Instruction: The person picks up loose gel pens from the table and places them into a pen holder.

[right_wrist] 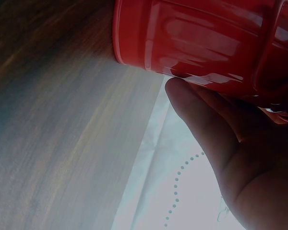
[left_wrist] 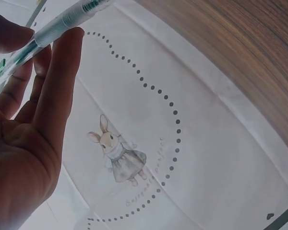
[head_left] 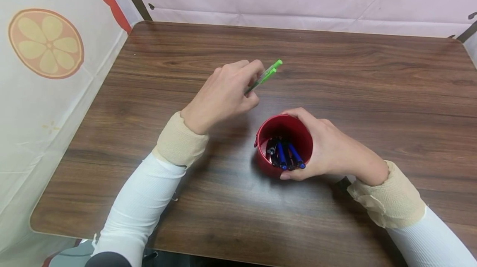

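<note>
A clear pen with green ends (head_left: pixel 265 75) is pinched between the thumb and fingers of my left hand (head_left: pixel 229 89), held above the table to the upper left of the cup. In the left wrist view the pen's ribbed grip (left_wrist: pixel 67 20) lies between thumb and fingertips. My right hand (head_left: pixel 328 147) grips a red cup (head_left: pixel 265 128) from its right side, thumb near the front and fingers round the back. Several black and blue pens (head_left: pixel 282 155) stand leaning inside the cup. The right wrist view shows the cup's glossy side (right_wrist: pixel 201 43) against the fingers.
The brown wood-grain table (head_left: pixel 167 217) extends around both hands. Behind it hangs a pale printed cloth (head_left: pixel 298 6), and another with a fruit-slice print (head_left: pixel 46 43) hangs at the left. The table's near edge shows at the bottom.
</note>
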The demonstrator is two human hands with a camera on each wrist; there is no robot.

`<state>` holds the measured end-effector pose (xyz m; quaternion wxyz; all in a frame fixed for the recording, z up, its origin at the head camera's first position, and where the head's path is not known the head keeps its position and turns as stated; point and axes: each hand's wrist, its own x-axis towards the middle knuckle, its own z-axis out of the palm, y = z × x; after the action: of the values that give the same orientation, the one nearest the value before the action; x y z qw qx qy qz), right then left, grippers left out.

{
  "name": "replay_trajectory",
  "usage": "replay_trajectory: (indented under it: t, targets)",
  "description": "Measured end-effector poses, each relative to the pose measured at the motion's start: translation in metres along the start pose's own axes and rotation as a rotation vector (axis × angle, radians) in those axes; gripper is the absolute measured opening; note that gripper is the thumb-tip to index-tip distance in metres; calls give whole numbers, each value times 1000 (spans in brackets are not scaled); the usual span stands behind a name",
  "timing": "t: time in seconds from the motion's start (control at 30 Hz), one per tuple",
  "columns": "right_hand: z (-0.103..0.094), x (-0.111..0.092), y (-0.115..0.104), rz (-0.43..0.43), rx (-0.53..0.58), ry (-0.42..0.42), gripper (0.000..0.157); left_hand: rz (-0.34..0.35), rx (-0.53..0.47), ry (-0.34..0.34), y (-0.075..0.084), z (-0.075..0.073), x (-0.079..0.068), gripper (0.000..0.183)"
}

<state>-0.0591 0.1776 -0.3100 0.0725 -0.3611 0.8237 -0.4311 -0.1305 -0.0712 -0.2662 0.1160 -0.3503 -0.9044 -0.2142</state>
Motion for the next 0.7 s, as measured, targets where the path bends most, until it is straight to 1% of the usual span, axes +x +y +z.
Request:
replay_trajectory:
  t: [0.27, 0.7]
  targets:
    - [0, -1, 0, 5, 6, -5, 98, 36, -69, 16, 1, 0, 1, 25]
    - [0, 0, 0, 2, 0, -2, 98, 52, -127, 16, 4, -2, 2, 23]
